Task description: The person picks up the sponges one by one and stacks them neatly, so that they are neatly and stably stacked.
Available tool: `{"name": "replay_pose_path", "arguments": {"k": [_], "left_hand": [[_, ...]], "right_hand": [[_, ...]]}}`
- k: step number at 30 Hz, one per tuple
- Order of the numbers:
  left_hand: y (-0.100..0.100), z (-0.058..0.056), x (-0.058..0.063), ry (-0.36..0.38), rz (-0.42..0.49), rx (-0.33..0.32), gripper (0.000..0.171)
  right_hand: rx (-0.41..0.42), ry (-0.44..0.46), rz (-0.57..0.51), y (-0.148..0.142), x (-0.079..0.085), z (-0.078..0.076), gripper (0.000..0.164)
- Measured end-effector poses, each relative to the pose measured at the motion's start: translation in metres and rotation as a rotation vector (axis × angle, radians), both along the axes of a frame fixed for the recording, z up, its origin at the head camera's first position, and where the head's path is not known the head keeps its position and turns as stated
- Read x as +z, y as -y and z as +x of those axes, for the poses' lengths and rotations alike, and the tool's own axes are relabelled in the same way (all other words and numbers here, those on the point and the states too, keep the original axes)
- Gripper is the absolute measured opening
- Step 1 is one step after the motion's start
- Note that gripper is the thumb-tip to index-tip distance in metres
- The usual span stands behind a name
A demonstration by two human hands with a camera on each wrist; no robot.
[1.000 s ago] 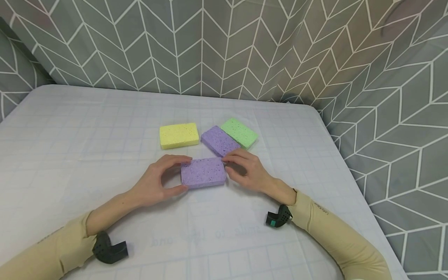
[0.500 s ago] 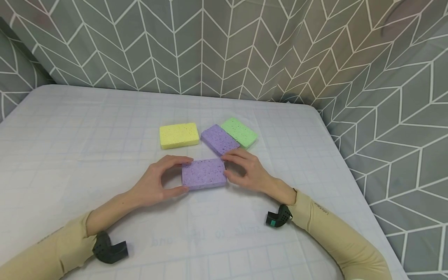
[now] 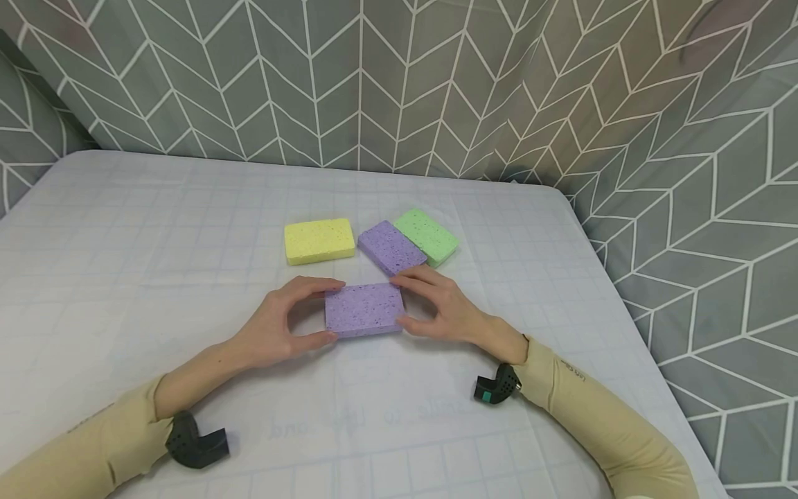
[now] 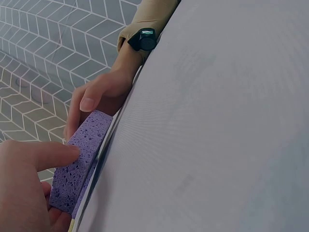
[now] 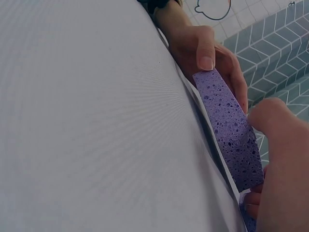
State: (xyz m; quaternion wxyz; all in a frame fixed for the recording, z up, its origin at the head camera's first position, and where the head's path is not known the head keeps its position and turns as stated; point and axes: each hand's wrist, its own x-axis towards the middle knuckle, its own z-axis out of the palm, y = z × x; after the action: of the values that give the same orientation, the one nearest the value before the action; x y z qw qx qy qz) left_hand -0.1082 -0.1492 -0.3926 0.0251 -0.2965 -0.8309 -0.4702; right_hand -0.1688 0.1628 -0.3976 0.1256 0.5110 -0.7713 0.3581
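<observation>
Flat on the table lies a light purple sponge [image 3: 364, 310], held between both hands. My left hand [image 3: 274, 322] grips its left end, fingertips at the back edge and thumb at the front edge. At the right end, my right hand [image 3: 445, 305] holds the corners, with its thumb [image 3: 416, 326] at the front and fingers at the back. The same sponge [image 4: 83, 162] shows edge-on in the left wrist view. Just behind is a darker purple sponge [image 3: 391, 247], one corner close to the right fingers. It lies against a green sponge [image 3: 427, 237].
A yellow sponge [image 3: 319, 241] lies behind the left hand, left of the darker purple one. White cloth with a faint grid covers the table [image 3: 156, 229]. Grey patterned curtains [image 3: 337, 83] hang at the back and right.
The held purple sponge has shifted slightly right and toward me. The right thumb has moved forward to the sponge's front corner, so that hand spans it more widely. The left hand barely moves.
</observation>
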Motion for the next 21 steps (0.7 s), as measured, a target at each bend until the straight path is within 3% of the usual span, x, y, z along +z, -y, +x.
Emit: {"name": "replay_pose_path", "arguments": {"k": [21], "left_hand": [[-0.0018, -0.0013, -0.0005, 0.030, -0.009, 0.009, 0.073]], "right_hand": [[0.020, 0.040, 0.028, -0.0017, -0.0001, -0.0005, 0.063]]}}
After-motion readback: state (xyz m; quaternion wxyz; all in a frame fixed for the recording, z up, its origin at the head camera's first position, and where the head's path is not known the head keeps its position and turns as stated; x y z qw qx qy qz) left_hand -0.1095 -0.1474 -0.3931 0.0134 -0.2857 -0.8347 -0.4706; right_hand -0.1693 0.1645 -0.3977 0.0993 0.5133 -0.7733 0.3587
